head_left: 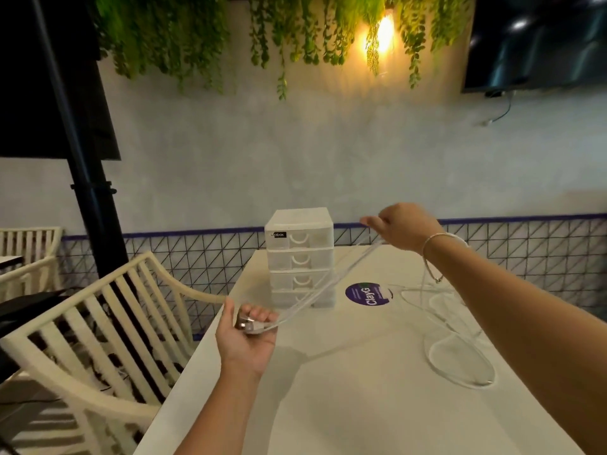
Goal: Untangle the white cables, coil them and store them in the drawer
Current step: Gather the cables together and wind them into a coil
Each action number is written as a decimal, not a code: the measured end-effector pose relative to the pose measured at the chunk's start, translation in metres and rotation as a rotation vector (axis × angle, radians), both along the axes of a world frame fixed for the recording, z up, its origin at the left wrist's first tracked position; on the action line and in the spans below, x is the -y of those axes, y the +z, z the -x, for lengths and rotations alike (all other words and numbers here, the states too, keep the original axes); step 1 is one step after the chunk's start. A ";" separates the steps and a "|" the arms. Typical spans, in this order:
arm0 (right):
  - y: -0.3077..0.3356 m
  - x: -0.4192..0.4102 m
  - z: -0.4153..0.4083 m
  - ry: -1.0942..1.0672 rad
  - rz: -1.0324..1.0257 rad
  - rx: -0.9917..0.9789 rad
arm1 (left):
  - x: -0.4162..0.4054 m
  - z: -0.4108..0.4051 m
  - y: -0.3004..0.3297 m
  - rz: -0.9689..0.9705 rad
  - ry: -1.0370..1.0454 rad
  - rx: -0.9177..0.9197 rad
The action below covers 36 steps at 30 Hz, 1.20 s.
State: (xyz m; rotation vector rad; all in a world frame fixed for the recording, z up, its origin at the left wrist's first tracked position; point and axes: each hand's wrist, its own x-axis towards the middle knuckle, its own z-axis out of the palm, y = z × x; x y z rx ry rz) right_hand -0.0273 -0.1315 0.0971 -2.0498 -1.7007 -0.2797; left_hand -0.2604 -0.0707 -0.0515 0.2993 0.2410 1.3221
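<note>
The left hand (247, 336) is cupped palm-up just off the near-left edge of the table (345, 405), its fingers curled round the plug ends of the white cables (328, 284), which seem to be metal-tipped connectors, though blur makes that uncertain. From there two or more strands run taut and upward to the right hand (399, 226), raised above the table with thumb and fingers pinching the strands. Holding the ends low and the run high stretches the strands straight, which probably lets the person see where they cross and draw them apart before coiling. Past the right hand the cables drop behind the forearm and lie in loose loops (460, 359) on the right part of the table, not yet coiled. The drawers (300, 261), a small translucent white stack of four, stand at the table's far-left part, all closed, so storing is some way off; the taut strands pass in front of the lower drawers. A small black label (278, 235) on the top drawer carries pale letters that read roughly "box", the start unclear. A round purple sticker (369, 295) on the table, between the drawers and the loops, reads "ClayG". A cream slatted chair (108, 326) stands left of the table.
</note>
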 end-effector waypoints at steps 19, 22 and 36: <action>0.073 0.001 0.051 0.039 0.021 0.302 | 0.030 -0.083 0.138 -0.972 0.005 -1.224; 0.065 -0.003 0.047 0.004 -0.019 0.350 | 0.029 -0.082 0.125 -1.003 -0.001 -1.254; 0.081 -0.001 0.027 -0.126 -0.117 0.292 | 0.009 -0.052 0.036 -1.091 -0.034 -1.901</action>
